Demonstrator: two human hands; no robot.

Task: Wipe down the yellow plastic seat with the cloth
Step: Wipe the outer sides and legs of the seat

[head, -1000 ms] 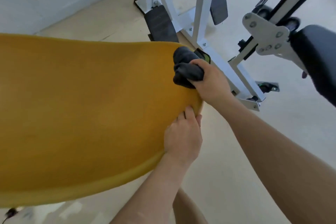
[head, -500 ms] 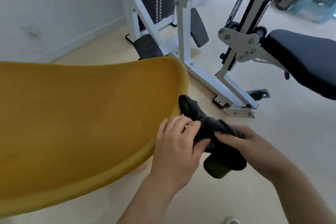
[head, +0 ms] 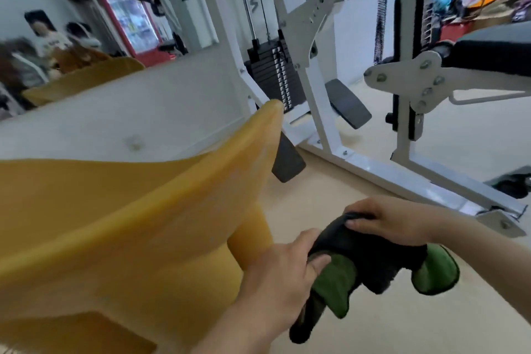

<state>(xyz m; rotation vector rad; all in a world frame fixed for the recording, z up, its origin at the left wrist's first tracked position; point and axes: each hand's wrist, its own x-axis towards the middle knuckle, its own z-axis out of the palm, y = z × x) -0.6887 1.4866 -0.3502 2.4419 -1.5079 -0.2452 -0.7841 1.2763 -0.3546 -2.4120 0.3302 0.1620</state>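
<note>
The yellow plastic seat (head: 138, 210) fills the left half of the head view, its curved edge rising to a tip near the weight machine. A black and green cloth (head: 370, 261) hangs in the air to the right of the seat, clear of it. My left hand (head: 284, 276) grips the cloth's left end, thumb over the green side. My right hand (head: 388, 221) holds the cloth's top from the right, fingers curled over the black side. Neither hand touches the seat.
A white weight machine (head: 316, 72) with a black weight stack (head: 273, 75) and black footplates stands behind the seat. A black padded bench (head: 494, 54) juts in at the right. A wall mirror (head: 86, 23) is at the upper left. The floor (head: 431, 325) is pale.
The cloth came off the seat's edge and both hands now hold it in the air to the right. My left hand let go of the seat rim. The camera has tilted up.
</note>
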